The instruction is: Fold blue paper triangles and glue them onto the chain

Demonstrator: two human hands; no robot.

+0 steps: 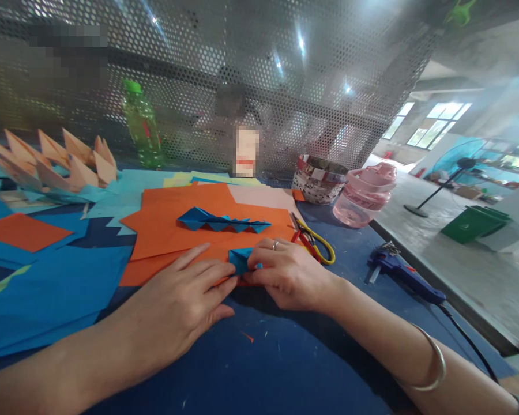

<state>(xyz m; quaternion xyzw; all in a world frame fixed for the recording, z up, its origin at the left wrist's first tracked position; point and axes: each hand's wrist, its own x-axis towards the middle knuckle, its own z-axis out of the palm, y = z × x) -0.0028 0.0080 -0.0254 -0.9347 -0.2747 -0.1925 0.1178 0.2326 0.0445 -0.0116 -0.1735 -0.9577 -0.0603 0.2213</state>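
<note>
A small folded piece of blue paper (239, 261) lies on the front of the orange sheets, partly covered by my fingers. My right hand (285, 271) is closed on it, thumb and fingers pinching its right side. My left hand (194, 294) rests palm down with fingers stretched out, the fingertips touching the left edge of the same piece. Just behind them, a finished-looking blue folded paper strip (225, 221) with a row of points sits on the orange paper (177, 213). Scissors (315, 241) with yellow and red handles lie right of the paper.
Blue sheets (60, 294) and a peach pointed paper model (69, 161) are at left. Behind stand a green bottle (142, 124) and a perforated metal screen (190, 75). A woven basket (320, 178), pink bottle (365, 193) and corded glue gun (404, 276) are at right.
</note>
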